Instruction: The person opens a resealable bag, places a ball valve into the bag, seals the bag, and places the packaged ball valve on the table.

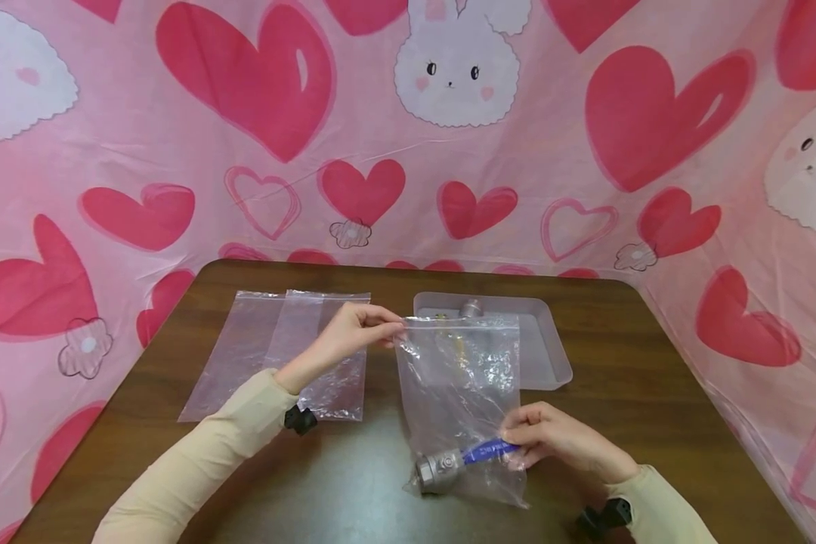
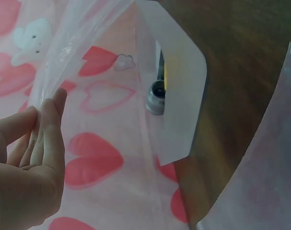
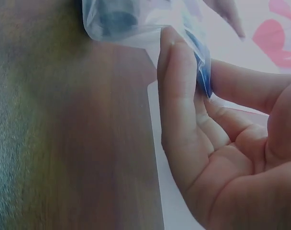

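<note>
A clear zip bag hangs upright over the front of the table with a metal ball valve at its bottom. My left hand pinches the bag's top left corner beside the zip strip; in the left wrist view the film stretches up from those fingertips. Lower down, my right hand grips the end of the valve's blue lever handle through the plastic. The right wrist view shows thumb and fingers pinching the film and blue handle together.
Behind the bag stands a translucent plastic tray holding a silver pipe fitting and yellow brass-coloured parts, partly seen through the film. Two flat zip bags overlap on the left of the wooden table. A pink heart-print cloth surrounds the table.
</note>
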Tool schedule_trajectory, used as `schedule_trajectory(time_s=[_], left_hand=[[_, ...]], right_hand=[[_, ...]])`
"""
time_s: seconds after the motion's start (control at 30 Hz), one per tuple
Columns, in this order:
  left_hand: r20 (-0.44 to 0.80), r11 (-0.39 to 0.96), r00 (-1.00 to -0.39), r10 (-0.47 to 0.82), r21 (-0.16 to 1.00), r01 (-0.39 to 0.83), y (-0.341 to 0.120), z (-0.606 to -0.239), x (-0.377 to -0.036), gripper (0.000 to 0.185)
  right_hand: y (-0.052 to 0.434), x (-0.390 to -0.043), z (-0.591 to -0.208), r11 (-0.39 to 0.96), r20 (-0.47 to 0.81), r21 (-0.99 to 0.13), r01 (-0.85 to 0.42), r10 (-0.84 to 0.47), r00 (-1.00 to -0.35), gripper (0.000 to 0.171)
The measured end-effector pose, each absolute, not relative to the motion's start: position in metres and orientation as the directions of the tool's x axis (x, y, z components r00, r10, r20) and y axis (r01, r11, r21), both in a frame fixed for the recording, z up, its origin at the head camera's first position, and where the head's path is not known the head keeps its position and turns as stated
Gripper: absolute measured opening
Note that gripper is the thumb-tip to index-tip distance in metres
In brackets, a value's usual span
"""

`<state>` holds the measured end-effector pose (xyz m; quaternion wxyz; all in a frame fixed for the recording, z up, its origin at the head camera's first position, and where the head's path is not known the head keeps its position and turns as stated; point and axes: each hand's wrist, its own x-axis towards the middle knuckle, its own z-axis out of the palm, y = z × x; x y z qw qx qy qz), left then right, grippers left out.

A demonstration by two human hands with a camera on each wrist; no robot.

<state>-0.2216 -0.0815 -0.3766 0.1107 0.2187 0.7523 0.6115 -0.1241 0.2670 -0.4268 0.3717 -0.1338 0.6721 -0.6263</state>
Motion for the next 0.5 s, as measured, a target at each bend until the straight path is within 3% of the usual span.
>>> schedule_trajectory(time_s=[0.3,0.5], left_hand=[[0.009,0.171,-0.879,0.477,0.98,0.103,-0.076,-0.391,-0.228,0.024],[-0.009,0.204,-0.883,0.47,0.974,0.099,-0.076,-0.398,-0.231,0.026]], right_hand=[[0.27,-0.125,-0.422,0.232,-0.437,-0.896,0.379,-0.615,-0.657,0.014],[0.268,-0.126,-0.427,0.241,-0.409,-0.912,0.331,-0.577,-0.707,0.018]])
